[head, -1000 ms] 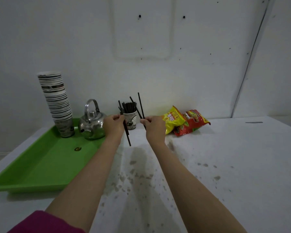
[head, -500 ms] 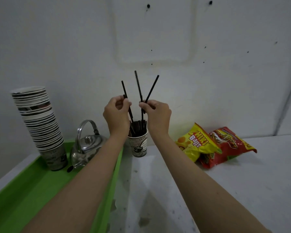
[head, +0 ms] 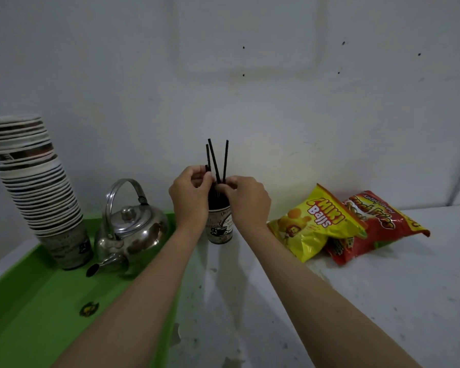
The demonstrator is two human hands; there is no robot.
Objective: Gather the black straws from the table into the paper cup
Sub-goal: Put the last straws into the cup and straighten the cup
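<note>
Black straws stand upright over the paper cup, pinched from both sides so their lower ends feed into its mouth. Left hand and right hand each clamp their grip on the bundle, just above the cup on the white surface.

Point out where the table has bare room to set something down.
Free: the table in front of and right of the snack bags, and the strip between the two forearms below the cup. The near tray floor is bare except for a small sticker-like spot. Crowded: the back edge, with cup stack, kettle, cup, both hands, and bags.
</note>
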